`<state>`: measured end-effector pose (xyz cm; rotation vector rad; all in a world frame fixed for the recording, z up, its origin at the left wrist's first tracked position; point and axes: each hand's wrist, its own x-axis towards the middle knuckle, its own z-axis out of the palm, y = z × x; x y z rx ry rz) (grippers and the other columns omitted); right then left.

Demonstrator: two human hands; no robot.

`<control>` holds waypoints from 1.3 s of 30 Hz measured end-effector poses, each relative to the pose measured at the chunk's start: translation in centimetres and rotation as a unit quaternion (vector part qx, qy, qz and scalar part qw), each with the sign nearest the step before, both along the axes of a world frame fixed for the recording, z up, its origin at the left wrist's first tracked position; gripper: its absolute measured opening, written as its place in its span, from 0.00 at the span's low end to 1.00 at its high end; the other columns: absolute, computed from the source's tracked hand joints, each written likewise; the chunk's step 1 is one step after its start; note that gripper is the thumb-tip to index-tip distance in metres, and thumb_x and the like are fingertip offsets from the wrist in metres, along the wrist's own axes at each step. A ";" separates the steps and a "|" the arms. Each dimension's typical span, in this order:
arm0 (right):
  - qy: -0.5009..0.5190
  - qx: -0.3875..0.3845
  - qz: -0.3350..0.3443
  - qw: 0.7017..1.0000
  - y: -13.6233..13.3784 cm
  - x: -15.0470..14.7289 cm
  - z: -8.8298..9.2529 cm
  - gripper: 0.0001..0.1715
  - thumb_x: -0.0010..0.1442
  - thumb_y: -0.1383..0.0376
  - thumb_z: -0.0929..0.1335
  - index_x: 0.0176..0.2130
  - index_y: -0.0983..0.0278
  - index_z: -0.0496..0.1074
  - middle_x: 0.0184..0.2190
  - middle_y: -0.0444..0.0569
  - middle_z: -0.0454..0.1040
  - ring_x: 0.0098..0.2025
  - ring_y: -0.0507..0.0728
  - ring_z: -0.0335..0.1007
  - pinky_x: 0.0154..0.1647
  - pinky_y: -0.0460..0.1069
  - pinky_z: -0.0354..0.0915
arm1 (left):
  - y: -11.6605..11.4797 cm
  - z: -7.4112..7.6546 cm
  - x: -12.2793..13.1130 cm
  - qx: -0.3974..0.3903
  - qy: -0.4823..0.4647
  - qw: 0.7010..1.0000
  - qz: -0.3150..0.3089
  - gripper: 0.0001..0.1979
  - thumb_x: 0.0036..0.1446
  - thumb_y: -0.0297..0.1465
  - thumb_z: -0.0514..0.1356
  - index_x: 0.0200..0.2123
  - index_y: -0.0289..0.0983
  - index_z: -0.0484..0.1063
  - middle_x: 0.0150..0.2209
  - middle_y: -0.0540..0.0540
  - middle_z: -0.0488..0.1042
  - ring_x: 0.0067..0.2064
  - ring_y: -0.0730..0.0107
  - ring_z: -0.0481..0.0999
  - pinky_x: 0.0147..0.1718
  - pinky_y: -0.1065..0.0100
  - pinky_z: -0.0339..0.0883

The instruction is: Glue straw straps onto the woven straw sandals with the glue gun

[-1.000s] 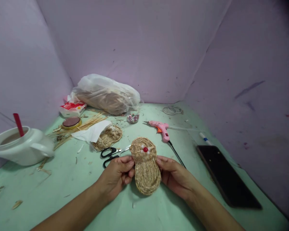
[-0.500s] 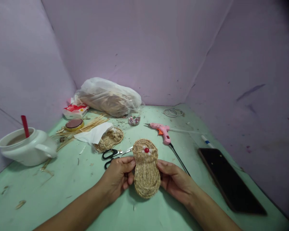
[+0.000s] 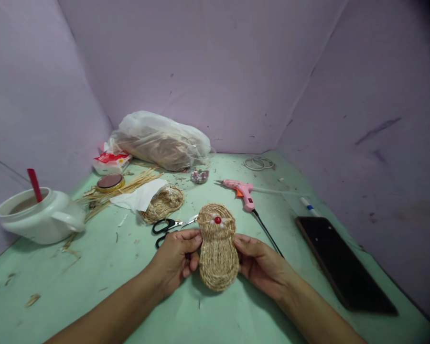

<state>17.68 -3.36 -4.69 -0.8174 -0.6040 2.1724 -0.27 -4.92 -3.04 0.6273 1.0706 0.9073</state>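
Between my two hands is a small slipper-shaped piece of coiled woven straw (image 3: 218,258), held up over the table. A red bead (image 3: 218,220) ringed by white beads sits on its upper part, on a strap across it. My left hand (image 3: 181,255) pinches its left edge at the narrow waist. On the opposite edge, my right hand (image 3: 256,260) grips it with the thumb in front and fingers partly hidden behind. Black-handled scissors (image 3: 170,225) lie just beyond my left hand. A similar woven piece (image 3: 165,203) rests farther back, partly under white paper (image 3: 141,195).
A pink glue gun (image 3: 241,188) with a black cord lies beyond my right hand. At right are a black phone (image 3: 344,263) and a marker (image 3: 308,207). A white pot (image 3: 53,222) stands left. Behind are straw strands (image 3: 139,180), a bead container (image 3: 199,176) and a plastic bag (image 3: 161,141).
The view has shifted slightly, so objects sit a little higher in the picture. Both hands keep the same hold on the woven slipper.
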 end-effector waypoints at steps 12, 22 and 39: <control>-0.008 0.015 -0.031 0.999 0.2 0.4 0.2 0.13 0.49 0.67 0.71 0.38 0.69 0.75 0.35 0.52 0.77 0.36 0.53 0.72 0.38 0.46 0.65 | 0.3 0.4 -0.4 0.061 0.116 0.990 0.058 0.12 0.43 0.37 0.62 0.26 0.32 0.69 0.23 0.51 0.71 0.13 0.88 0.55 0.09 0.81 0.41; 0.010 0.040 -0.023 0.999 0.0 0.1 0.2 0.12 0.45 0.68 0.73 0.35 0.67 0.76 0.27 0.48 0.77 0.30 0.53 0.70 0.36 0.48 0.64 | 0.0 0.3 0.1 0.041 0.127 0.990 0.037 0.12 0.35 0.35 0.64 0.22 0.32 0.70 0.09 0.57 0.58 0.13 0.85 0.51 0.11 0.79 0.41; -0.024 0.022 -0.047 0.998 -0.2 0.1 0.3 0.10 0.41 0.67 0.75 0.29 0.67 0.76 0.23 0.46 0.75 0.25 0.50 0.67 0.29 0.45 0.62 | -0.2 0.5 0.5 0.046 0.124 0.991 0.021 0.11 0.34 0.35 0.63 0.17 0.33 0.67 0.08 0.55 0.60 0.11 0.85 0.52 0.10 0.78 0.40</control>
